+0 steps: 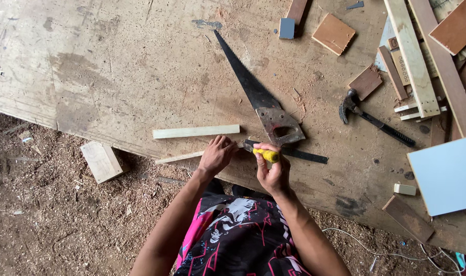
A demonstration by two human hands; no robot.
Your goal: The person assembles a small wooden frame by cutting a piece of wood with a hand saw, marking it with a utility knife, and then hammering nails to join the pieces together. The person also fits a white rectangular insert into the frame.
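Head view, looking down on a worn plywood surface [141,66]. Left hand [217,155] lies palm-down on a thin wood strip [179,157] at the surface's near edge; its fingers [226,142] are pressed together, holding the strip flat. Right hand [274,171] has its fingers curled tight around a yellow-handled tool [266,154], whose tip meets the strip's right end. A dark metal ruler [304,154] lies just beside that hand. A second, wider strip [196,131] lies parallel, near, not touching. Handsaw [258,97] lies behind; hammer [373,118] to the right. No containers visible. Sawdust covers the floor [49,214].
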